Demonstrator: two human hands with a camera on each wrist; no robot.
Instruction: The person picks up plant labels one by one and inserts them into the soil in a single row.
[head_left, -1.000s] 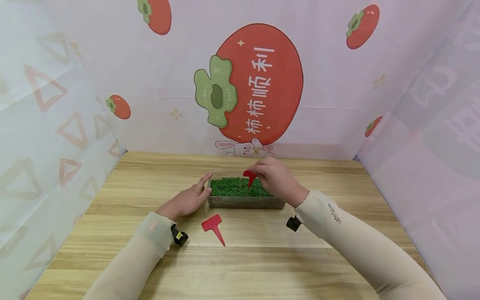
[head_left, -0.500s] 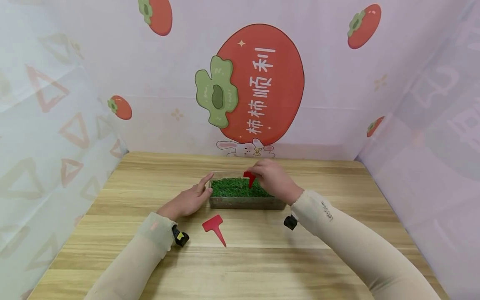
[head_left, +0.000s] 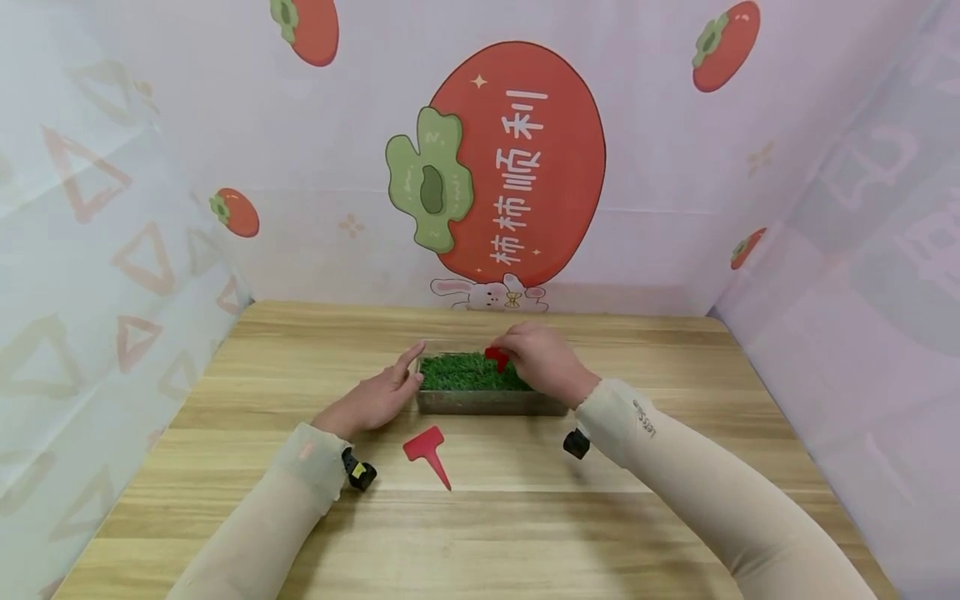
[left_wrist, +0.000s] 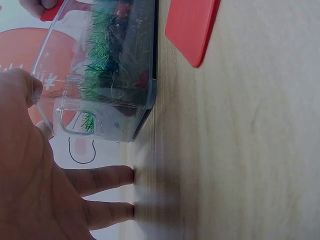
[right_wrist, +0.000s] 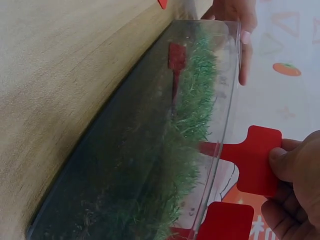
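Observation:
A clear plastic box (head_left: 491,403) filled with artificial grass (head_left: 459,372) stands towards the back of the table. My right hand (head_left: 546,360) pinches the head of a red T-shaped plant label (right_wrist: 258,161) between thumb and fingers; its stem goes down into the grass. Beside it, in the right wrist view, the head of another red label (right_wrist: 227,221) shows above the box rim. At the box's left end rests my left hand (head_left: 370,403), thumb and index finger touching the rim. Its other fingers are straight, tips down on the table in the left wrist view.
One more red T-shaped label (head_left: 428,450) lies flat on the wooden table (head_left: 525,533), in front of the box. Printed cloth walls (head_left: 645,250) enclose the back and both sides.
My right hand has moved down slightly, and the label's stem has sunk deeper into the grass. The left hand, the box and the label on the table have stayed put.

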